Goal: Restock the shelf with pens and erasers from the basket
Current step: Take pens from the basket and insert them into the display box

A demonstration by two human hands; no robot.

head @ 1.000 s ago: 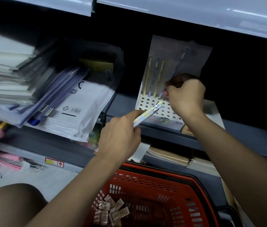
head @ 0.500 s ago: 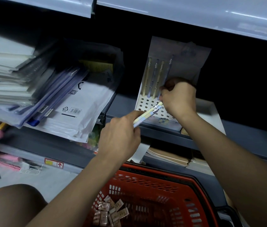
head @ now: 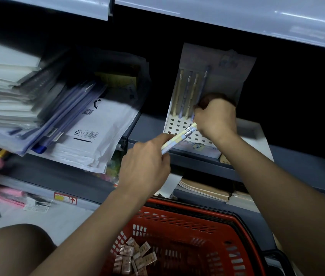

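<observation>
Your right hand (head: 216, 118) covers the lower end of the fourth pen (head: 203, 88) standing in the perforated holder (head: 179, 126), so the hole it sits in is hidden, and your fingertips are tucked out of sight. Your left hand (head: 145, 164) hides the lower ends of the pens it grips (head: 179, 138); their count is hard to tell. At six o'clock, the bottom edge cuts off the red basket (head: 193, 220) and some of its wrapped erasers (head: 133, 257). At nine o'clock, the stacked folders (head: 8, 96) are blurred and cropped. The print on the white envelope (head: 90, 134) is too small to read.
</observation>
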